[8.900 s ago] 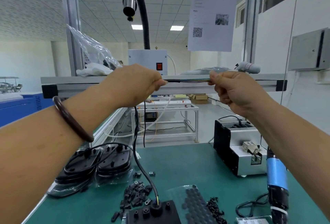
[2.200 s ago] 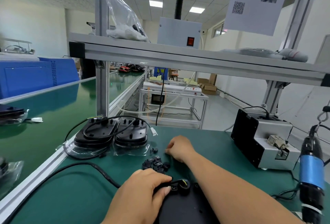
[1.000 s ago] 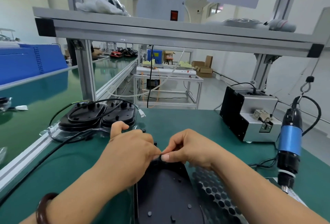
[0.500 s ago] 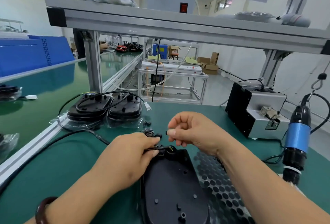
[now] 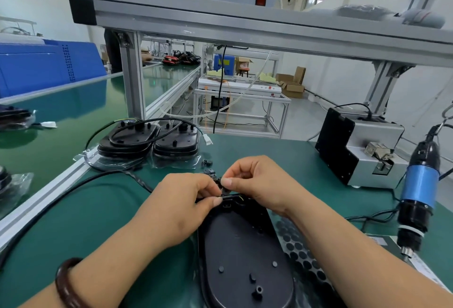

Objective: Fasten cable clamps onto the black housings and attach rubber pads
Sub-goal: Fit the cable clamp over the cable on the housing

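Left grip (image 5: 186,199) pinches the cable (image 5: 230,195), right grip (image 5: 257,182) a small clamp (image 5: 222,183) just beside it; the springy cable may slip free

I was looking in on a factory assembly floor. The workbench (image 5: 98,209) wore a green mat and stood under an extruded aluminium frame (image 5: 245,25) that carried a shelf overhead. A long green conveyor line (image 5: 73,101) ran off to the left, edged with aluminium rail. A blue-bodied electric screwdriver (image 5: 419,185) hung on its cable at the right, beside a grey-and-black benchtop machine (image 5: 362,150). Black housings (image 5: 152,140) sat bagged in clear plastic at the bench's far edge, and cardboard boxes (image 5: 293,84) lay on the bare floor beyond a metal-framed table (image 5: 240,101).
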Motion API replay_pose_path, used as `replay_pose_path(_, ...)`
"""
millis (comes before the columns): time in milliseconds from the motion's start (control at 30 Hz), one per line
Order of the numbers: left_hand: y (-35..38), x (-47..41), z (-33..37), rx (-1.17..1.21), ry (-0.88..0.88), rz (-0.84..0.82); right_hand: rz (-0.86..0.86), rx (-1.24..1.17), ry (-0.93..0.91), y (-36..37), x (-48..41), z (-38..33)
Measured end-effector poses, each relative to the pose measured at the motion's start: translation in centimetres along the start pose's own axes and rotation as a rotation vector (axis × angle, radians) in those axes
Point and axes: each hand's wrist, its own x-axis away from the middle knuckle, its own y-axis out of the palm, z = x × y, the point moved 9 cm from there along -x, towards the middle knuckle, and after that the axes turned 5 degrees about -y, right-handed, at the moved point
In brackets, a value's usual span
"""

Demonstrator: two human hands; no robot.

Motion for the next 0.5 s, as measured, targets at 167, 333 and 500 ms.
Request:
replay_pose_path(167,-0.04,0.06,0.14,-0.011,0.014,0.013,0.011,-0.011,0.021,0.00,0.00,0.42)
replay_pose_path(333,-0.18,0.18,0.46,-0.012,0.045,0.032,-0.004,-0.029,0.026,0.23,-0.19,0.71)
replay_pose_path(500,-0.13,0.32,0.49,-0.011,0.046,0.045,-0.046,-0.111,0.052,0.53,-0.15,0.81)
